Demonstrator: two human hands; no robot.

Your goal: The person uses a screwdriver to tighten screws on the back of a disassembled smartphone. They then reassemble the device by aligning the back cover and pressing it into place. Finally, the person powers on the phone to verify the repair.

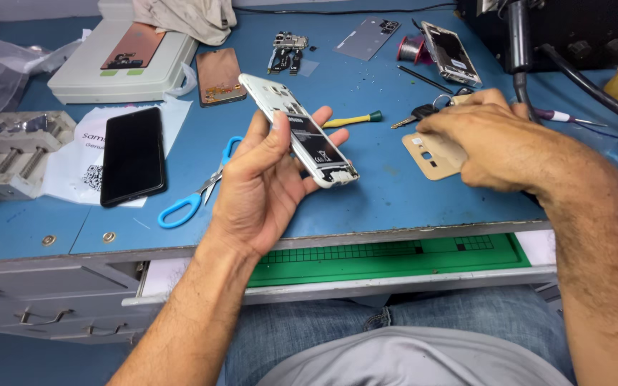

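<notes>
My left hand (pixel 262 182) holds an opened white phone (pixel 302 132) up over the blue bench, back side showing with its dark battery exposed. My right hand (pixel 498 143) rests palm down on the bench to the right, fingers on a beige phone back cover (pixel 427 154) that lies flat. A bunch of keys (pixel 423 111) lies just behind that hand's fingertips. Whether the fingers pinch the cover or only press on it is not clear.
Blue-handled scissors (pixel 194 193) and a black phone (pixel 132 155) on white paper lie left. A yellow-green pry tool (pixel 352 119), copper-coloured panels (pixel 219 76), a circuit board (pixel 289 51), another opened phone (pixel 450 53), a solder spool (pixel 413 48). An open drawer holds a green mat (pixel 395 257).
</notes>
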